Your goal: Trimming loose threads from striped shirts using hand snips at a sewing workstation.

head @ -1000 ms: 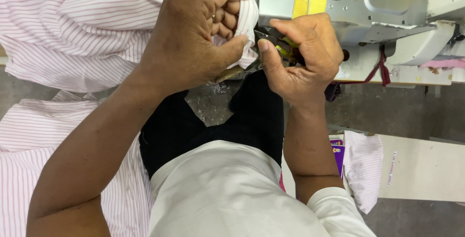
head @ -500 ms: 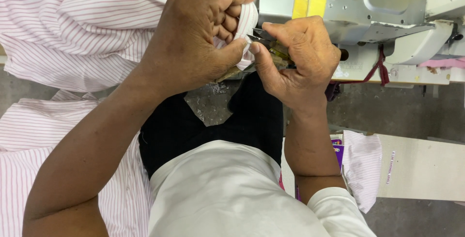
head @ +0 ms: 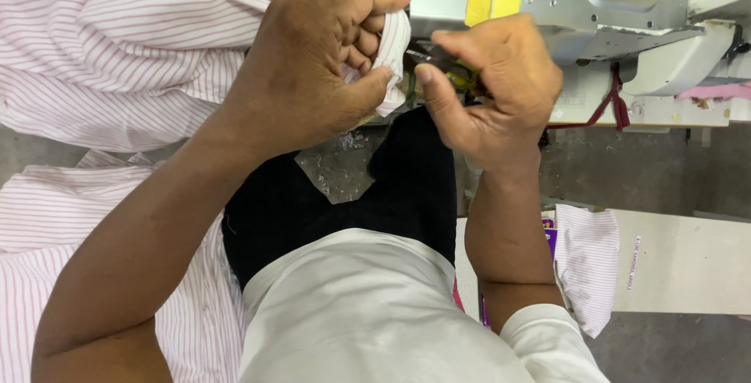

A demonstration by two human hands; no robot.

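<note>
A small folded piece of white striped cloth (head: 391,58) is pinched between thumb and curled fingers of the left hand (head: 313,78), held up just before the grey sewing machine (head: 594,7). The right hand (head: 493,86) is closed on a dark, green-marked tool (head: 438,61), possibly thread snips, its tip touching the cloth's edge. Little room is left between the hands. Striped shirt fabric (head: 117,46) is heaped at the left.
</note>
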